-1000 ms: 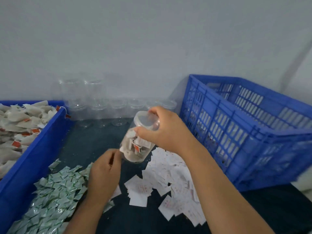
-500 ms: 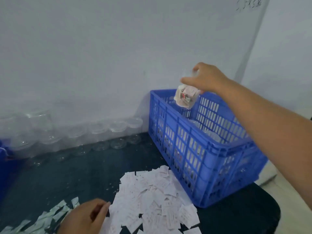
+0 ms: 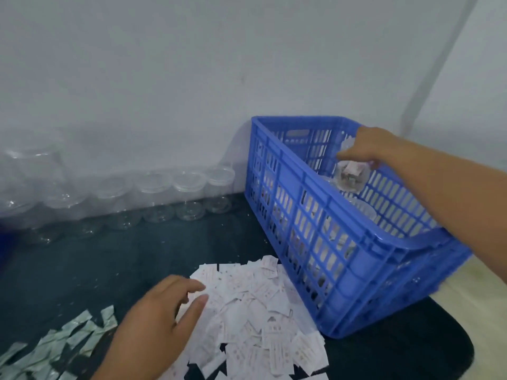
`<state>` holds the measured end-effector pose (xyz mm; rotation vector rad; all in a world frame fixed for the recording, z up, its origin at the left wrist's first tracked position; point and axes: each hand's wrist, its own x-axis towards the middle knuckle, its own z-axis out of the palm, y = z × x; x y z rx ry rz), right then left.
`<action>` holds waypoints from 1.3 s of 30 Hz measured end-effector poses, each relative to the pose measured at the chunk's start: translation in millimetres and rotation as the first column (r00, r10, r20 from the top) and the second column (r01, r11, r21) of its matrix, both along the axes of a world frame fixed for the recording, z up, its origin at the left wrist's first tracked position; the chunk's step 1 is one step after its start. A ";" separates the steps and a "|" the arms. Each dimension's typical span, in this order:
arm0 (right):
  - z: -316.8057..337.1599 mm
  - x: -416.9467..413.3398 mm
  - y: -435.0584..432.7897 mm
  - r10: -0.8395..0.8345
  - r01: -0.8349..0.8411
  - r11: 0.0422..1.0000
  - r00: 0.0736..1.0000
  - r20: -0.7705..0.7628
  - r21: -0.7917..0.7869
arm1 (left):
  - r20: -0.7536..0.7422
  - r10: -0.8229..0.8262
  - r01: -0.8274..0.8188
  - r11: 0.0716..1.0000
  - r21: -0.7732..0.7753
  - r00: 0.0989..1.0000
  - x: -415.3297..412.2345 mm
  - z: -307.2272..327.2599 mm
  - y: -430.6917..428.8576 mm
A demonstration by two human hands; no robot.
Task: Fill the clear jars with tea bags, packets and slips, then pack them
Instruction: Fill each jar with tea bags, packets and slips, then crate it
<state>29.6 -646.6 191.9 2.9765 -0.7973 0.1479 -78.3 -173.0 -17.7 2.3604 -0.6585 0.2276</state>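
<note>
Right hand is over the blue crate, its grip closed around the lid end of a filled clear jar hanging inside the crate, seemingly above other jars there. Left hand hovers open-fingered over the paper slips on the dark desk, green packets beside it. Empty jars line the wall.

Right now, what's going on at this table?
A person is packing filled jars. The right hand holds a filled jar inside the blue crate, above other jars already in there. The left hand rests open on the pile of white slips, with green packets to its left. Empty jars line the wall.
</note>
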 end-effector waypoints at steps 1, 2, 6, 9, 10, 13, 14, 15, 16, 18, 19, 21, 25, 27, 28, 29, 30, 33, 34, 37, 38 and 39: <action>-2.1 0.4 -3.7 -0.001 0.001 1.000 1.000 0.009 -0.016 | -0.005 -0.025 0.025 1.000 -0.008 1.000 4.2 4.7 -11.2; -5.1 0.1 -8.1 -0.011 0.012 1.000 0.999 0.034 -0.028 | -0.010 -0.041 0.041 0.999 -0.010 0.999 8.5 9.5 -22.9; -12.2 -4.3 -17.7 -0.099 0.099 0.995 0.994 0.038 0.001 | -0.030 -0.108 0.106 0.993 -0.055 0.994 20.7 16.7 -71.3; -21.7 -3.4 -18.7 -0.174 0.181 0.974 0.983 -0.062 0.138 | -0.033 -0.163 0.158 0.980 -0.123 0.986 14.7 18.6 -107.1; -27.9 -3.2 -16.4 -0.189 0.207 0.957 0.976 -0.109 0.201 | -0.038 -0.193 0.185 0.970 -0.157 0.980 10.1 21.1 -118.7; -45.1 1.4 -8.9 -0.178 0.243 0.931 0.953 -0.244 0.272 | -0.009 -0.305 0.288 0.911 -0.296 0.952 -6.5 37.2 -148.4; -49.9 3.7 -6.5 -0.163 0.239 0.922 0.954 -0.253 0.306 | 0.018 -0.338 0.323 0.881 -0.346 0.941 -12.3 45.8 -156.7; -55.6 6.2 -6.0 -0.149 0.231 0.907 0.958 -0.245 0.353 | 0.058 -0.365 0.359 0.852 -0.381 0.929 -18.0 55.1 -164.7; -61.4 9.2 -6.3 -0.134 0.227 0.890 0.959 -0.250 0.395 | 0.107 -0.386 0.395 0.828 -0.399 0.916 -22.9 64.0 -172.7; -72.4 12.1 -4.6 -0.117 0.259 0.867 0.936 -0.332 0.426 | 0.198 -0.398 0.444 0.806 -0.392 0.896 -30.7 77.7 -188.3; -76.8 12.8 -5.7 -0.106 0.272 0.862 0.922 -0.372 0.428 | 0.228 -0.388 0.448 0.813 -0.372 0.893 -33.5 82.2 -194.9; -82.1 12.6 -7.4 -0.092 0.298 0.844 0.900 -0.427 0.446 | 0.252 -0.353 0.424 0.840 -0.338 0.901 -38.0 86.6 -204.7; -73.0 19.2 -3.8 -0.022 0.202 0.944 0.830 -0.557 0.263 | 0.263 -0.301 0.379 0.863 -0.335 0.917 -39.7 85.4 -210.9; -55.3 16.5 8.1 -0.003 0.094 0.987 0.820 -0.573 0.129 | 0.250 -0.317 0.392 0.846 -0.362 0.915 -40.1 83.2 -211.0; -43.3 14.1 15.0 0.009 0.028 0.998 0.842 -0.540 0.060 | 0.243 -0.324 0.397 0.837 -0.377 0.914 -40.1 83.4 -210.4; -29.4 12.0 21.6 0.046 -0.052 0.999 0.876 -0.481 0.000 | 0.236 -0.328 0.398 0.832 -0.386 0.915 -40.1 83.7 -209.6; -12.6 10.1 27.6 0.098 -0.107 0.994 0.915 -0.391 -0.001 | 0.228 -0.331 0.397 0.831 -0.390 0.916 -40.2 83.9 -209.2; 34.0 -2.9 47.7 0.241 -0.232 0.966 0.968 -0.075 0.117 | 0.165 -0.348 0.385 0.848 -0.363 0.923 -44.2 90.5 -206.5; 48.9 -11.5 57.9 0.286 -0.285 0.955 0.958 -0.005 0.082 | 0.149 -0.350 0.380 0.860 -0.340 0.925 -45.2 92.0 -205.1; 79.7 -48.9 104.6 0.452 -0.456 0.890 0.875 0.171 -0.019 | 0.125 -0.352 0.373 0.896 -0.241 0.927 -49.1 100.1 -196.3; 84.4 -65.1 124.7 0.501 -0.513 0.859 0.834 0.232 -0.013 | 0.094 -0.368 0.379 0.901 -0.209 0.925 -50.7 101.7 -190.2; 86.4 -82.7 147.3 0.549 -0.569 0.822 0.787 0.281 -0.012 | 0.059 -0.369 0.374 0.909 -0.187 0.927 -52.8 102.4 -182.6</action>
